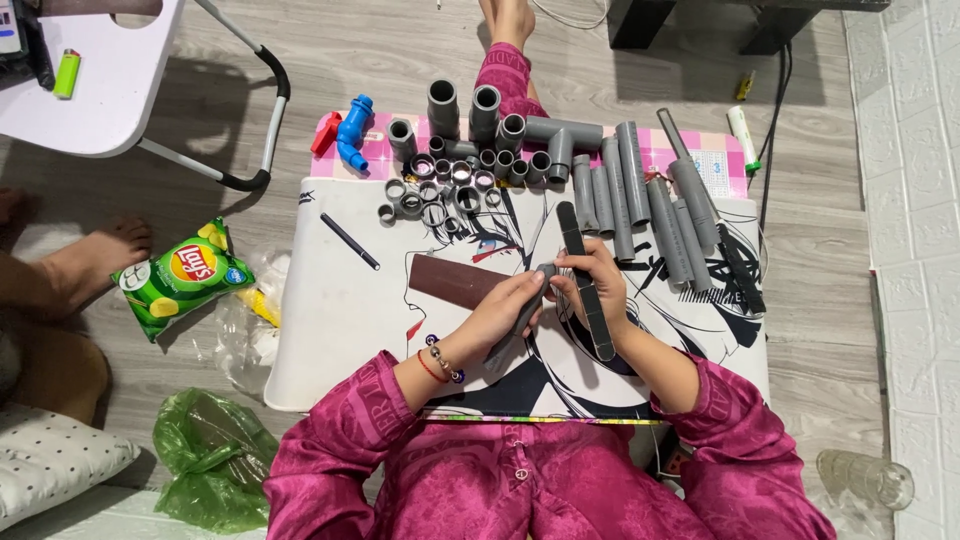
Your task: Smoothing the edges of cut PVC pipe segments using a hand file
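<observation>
Hands, left (500, 310) gripping one grey pipe (522, 312), right (592, 285) one file (586, 280)

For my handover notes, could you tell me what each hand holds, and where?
Left hand grips a grey pipe piece around its upper part; right hand holds a long dark file near its middle.

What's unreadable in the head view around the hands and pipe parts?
- Grey pipe piece: its upper end and the grip are hidden by the left hand.
- Long dark file: its middle is covered by the right hand.
- Small grey rings: too small to tell apart.
- Glass: blurred at the frame's lower edge.
</observation>
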